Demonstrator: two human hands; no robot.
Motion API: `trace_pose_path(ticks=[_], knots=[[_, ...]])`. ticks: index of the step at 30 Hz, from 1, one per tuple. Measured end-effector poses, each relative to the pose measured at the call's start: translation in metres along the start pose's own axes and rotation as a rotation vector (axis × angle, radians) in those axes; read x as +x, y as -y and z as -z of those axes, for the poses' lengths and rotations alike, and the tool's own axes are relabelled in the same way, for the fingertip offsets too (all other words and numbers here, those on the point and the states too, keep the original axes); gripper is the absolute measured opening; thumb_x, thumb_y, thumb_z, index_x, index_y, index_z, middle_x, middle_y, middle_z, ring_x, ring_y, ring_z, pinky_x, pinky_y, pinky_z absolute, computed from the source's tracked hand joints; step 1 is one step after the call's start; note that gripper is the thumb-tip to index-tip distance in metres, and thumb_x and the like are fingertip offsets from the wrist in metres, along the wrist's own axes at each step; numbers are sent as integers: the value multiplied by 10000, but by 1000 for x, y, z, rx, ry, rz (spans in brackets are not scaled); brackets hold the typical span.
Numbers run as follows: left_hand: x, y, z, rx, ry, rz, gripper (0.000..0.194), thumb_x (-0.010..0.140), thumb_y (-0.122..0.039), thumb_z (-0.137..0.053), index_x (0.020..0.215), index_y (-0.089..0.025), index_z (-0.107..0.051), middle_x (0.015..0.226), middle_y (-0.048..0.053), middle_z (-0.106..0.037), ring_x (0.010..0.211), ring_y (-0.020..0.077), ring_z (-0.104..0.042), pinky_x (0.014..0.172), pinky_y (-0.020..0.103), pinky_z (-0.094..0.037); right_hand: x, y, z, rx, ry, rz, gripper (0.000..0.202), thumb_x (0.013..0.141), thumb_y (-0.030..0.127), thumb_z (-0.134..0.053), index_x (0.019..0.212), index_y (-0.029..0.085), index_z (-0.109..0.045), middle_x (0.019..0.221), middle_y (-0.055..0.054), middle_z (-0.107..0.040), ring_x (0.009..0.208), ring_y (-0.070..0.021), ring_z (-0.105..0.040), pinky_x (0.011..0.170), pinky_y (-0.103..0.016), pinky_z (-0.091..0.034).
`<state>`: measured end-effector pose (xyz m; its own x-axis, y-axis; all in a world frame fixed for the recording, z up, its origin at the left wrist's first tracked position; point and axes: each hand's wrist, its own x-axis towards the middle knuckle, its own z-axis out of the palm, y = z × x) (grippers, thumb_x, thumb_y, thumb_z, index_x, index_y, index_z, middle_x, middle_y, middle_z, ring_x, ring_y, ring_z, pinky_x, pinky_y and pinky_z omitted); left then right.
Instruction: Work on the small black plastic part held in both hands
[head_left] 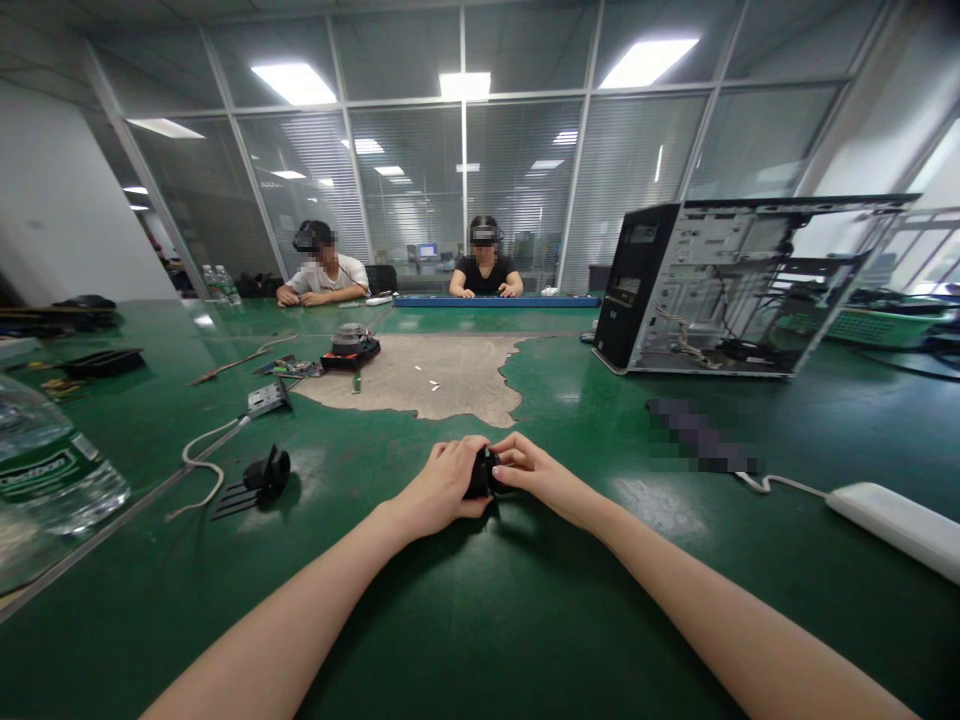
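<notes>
A small black part (480, 474) is held between my two hands, just above the green table (480, 600). My left hand (448, 482) wraps round its left side, with the fingers over the top and the thumb below. From the right, my right hand (525, 468) grips it with bent fingers. My fingers cover much of the part, so its full shape is hidden. Left of my hands lies another black part (266, 474) with a round end and flat prongs, touched by neither hand.
An open computer case (652, 290) stands at the back right. A white power strip (896, 525) lies at the right, a water bottle (52, 465) at the left. A speaker-like part (351, 345) sits beyond my hands. Two people sit across the table.
</notes>
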<state>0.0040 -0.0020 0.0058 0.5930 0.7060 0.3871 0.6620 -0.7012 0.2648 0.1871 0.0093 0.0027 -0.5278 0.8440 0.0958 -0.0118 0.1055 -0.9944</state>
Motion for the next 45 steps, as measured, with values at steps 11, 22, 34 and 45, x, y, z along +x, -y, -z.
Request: trace_pose_path(ticks=[11,22,34,45], knots=[[0,1,0,5,1,8,587,667,-267,-598,1155,-204,-278,1078,72,-468,983,237,-452,853,387,-318,8,-8,12,-65,-206,-146,370,615,348,-676,896,160,-529,835,-42,-578,725,-130,-558,717,-308,-457],[-2,0,-4,16,-21,-17,573,665,-223,-573,1147,-195,-263,1101,81,-446,993,234,-442,854,387,-311,14,-12,-7,-104,-103,-28,331,623,355,-656,854,161,-519,836,-25,-561,728,-137,-557,676,-309,-468],[-1,0,-3,14,-18,-8,551,657,-219,-584,1127,-210,-295,1091,69,-454,971,230,-450,841,381,-314,6,-8,-12,-182,-93,108,290,638,301,-648,833,193,-463,895,-12,-534,840,-157,-552,755,-320,-449],[-1,0,-3,42,-22,-12,560,668,-228,-584,1141,-196,-286,1108,74,-443,963,225,-447,837,368,-321,3,-5,-12,-142,-58,91,307,655,300,-638,882,189,-462,900,-24,-551,825,-151,-556,766,-336,-445]])
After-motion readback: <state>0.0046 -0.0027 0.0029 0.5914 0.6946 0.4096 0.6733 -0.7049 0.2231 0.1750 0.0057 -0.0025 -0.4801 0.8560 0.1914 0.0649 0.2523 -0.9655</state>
